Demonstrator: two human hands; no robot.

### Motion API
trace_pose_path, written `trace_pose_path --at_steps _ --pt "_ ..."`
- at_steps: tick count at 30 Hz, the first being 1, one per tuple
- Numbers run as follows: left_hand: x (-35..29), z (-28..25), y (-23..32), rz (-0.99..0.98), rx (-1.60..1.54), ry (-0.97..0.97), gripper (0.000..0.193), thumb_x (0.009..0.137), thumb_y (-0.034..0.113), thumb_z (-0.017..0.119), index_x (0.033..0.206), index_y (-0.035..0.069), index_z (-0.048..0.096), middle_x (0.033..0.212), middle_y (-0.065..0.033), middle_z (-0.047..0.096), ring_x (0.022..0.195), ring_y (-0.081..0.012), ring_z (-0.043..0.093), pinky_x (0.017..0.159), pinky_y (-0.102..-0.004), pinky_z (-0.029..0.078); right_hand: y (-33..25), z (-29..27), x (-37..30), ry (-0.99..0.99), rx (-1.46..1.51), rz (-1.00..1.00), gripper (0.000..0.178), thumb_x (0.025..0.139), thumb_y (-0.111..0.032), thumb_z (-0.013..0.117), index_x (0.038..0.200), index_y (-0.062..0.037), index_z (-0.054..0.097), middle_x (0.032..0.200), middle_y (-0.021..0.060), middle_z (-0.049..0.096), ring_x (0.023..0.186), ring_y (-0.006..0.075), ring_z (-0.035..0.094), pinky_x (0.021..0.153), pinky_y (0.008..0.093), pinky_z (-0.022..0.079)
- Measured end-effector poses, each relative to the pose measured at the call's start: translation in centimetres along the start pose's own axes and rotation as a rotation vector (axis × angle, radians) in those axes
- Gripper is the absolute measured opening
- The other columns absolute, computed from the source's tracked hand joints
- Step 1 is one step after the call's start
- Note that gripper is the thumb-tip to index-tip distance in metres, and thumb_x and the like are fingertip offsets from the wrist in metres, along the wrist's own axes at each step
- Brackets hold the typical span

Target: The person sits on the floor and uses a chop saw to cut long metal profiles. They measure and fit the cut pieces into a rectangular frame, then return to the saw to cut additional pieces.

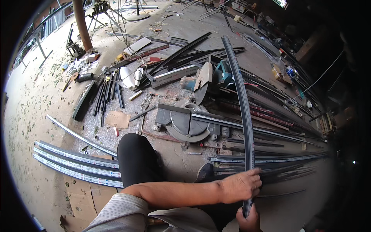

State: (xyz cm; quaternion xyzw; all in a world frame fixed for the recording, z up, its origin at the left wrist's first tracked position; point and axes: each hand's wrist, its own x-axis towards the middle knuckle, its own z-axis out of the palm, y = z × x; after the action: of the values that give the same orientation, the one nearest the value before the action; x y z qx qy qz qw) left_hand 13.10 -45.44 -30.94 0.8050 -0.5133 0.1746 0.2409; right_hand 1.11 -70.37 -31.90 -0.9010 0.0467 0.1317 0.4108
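Observation:
A long, narrow dark profile bar (242, 104) with a pale strip along its face rises from my hands towards the far side, its far end tilted a little to the left. My left hand (240, 186) reaches across from the left, its fingers curled over the bar near its lower end. Just below, my right hand (249, 219) grips the bar's near end, thumb along its side; the rest of that hand is hidden. Beyond the bar stands a mitre saw (189, 123) with a round grey base, a teal motor housing (224, 72) and a blade (200, 94).
Labelled profiles (77, 164) lie at my left by flattened cardboard (83, 199). More dark bars (270, 158) spread over the floor at the right. Short offcuts (112, 91) and a cardboard piece (118, 119) lie left of the saw. A brown post (82, 27) stands far left.

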Motion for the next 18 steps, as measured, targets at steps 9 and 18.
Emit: trace_pose_path --at_steps 9,18 --pt "-2.1 -1.1 -8.0 -0.715 -0.356 0.79 0.076 0.093 0.026 0.077 0.153 -0.005 0.042 0.149 -0.0309 0.045 0.145 -0.0455 0.045 0.123 -0.0509 0.039 2.4 1.1 -7.0 -0.026 -0.324 0.064 0.032 0.102 -0.033 0.073 0.107 -0.004 0.06 0.067 0.0171 0.064 0.063 0.036 0.07 0.059 0.0498 0.051" --pt "0.9 0.4 -13.4 -0.922 -1.381 0.756 0.052 0.113 0.049 0.058 0.127 -0.001 0.053 0.089 -0.0101 0.068 0.076 -0.0152 0.066 0.068 -0.032 0.054 0.9 0.8 -10.7 -0.251 -0.271 0.4 0.034 0.099 -0.033 0.076 0.112 -0.0066 0.059 0.081 0.0134 0.072 0.077 0.026 0.073 0.073 0.0432 0.058"
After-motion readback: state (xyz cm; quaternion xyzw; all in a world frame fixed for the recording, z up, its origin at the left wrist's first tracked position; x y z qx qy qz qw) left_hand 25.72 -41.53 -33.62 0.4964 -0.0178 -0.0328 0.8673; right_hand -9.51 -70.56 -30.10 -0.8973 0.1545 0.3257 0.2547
